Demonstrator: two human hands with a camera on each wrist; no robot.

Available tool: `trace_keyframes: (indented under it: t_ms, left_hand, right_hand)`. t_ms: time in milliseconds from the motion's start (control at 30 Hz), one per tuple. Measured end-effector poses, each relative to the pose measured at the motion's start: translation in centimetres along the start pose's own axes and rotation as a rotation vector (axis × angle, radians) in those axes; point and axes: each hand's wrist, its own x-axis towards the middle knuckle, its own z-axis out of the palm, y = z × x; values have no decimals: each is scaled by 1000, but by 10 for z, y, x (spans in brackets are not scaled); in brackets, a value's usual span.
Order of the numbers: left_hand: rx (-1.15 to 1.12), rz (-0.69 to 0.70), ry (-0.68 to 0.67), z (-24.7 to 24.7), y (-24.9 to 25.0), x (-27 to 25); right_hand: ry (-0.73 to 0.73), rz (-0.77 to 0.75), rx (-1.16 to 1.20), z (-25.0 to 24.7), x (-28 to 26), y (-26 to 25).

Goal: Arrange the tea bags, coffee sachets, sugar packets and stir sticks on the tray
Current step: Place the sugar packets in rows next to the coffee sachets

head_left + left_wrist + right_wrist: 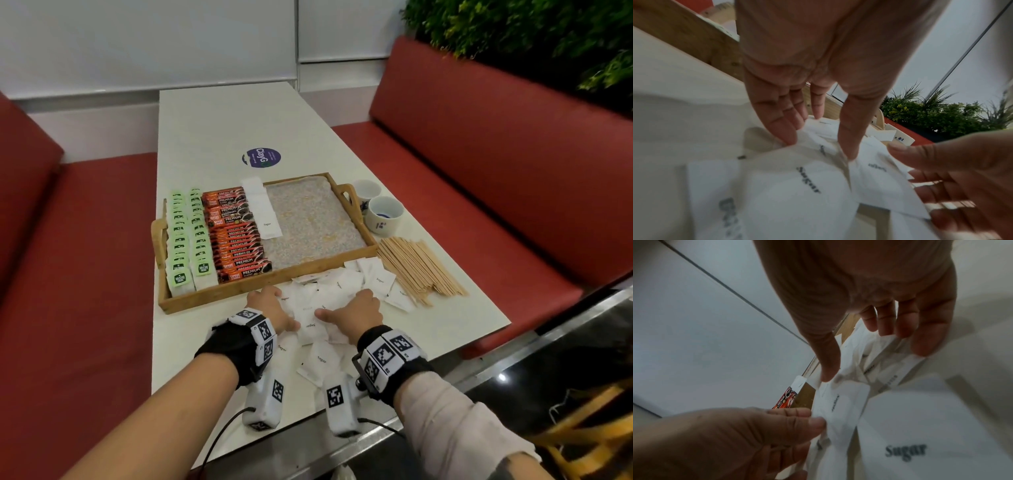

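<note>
A wooden tray holds two rows of green tea bags, a row of orange coffee sachets and a column of white sugar packets; its right half is bare. Loose sugar packets lie heaped on the table just in front of the tray. My left hand and right hand sit on this heap from either side, thumbs turned inward. In the left wrist view the left hand pinches packets between thumb and fingers. In the right wrist view the right hand grips packets likewise. Stir sticks lie piled on the right.
Two white cups stand by the tray's right handle. A few sugar packets lie nearer the table's front edge, between my wrists. Red benches flank the table, and a round sticker sits behind the tray.
</note>
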Motion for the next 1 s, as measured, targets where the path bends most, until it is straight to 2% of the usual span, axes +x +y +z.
trace_keyframes:
  t_ms: [100,367,667,1000]
  left_hand:
    - [-15,-13,0,-1,0,1]
    - [-67,-12,1,-1,-2,1]
    - [-159,-3,30,-2,-9,3]
    - [-257,-7,59,-7,-24,7]
  right_hand:
    - [-23,32,30,5,7,-8]
    - [-133,-70,132,10,9,-15]
    - [-73,-147,100,21,3,-29]
    - [8,-228,85,8,10,-31]
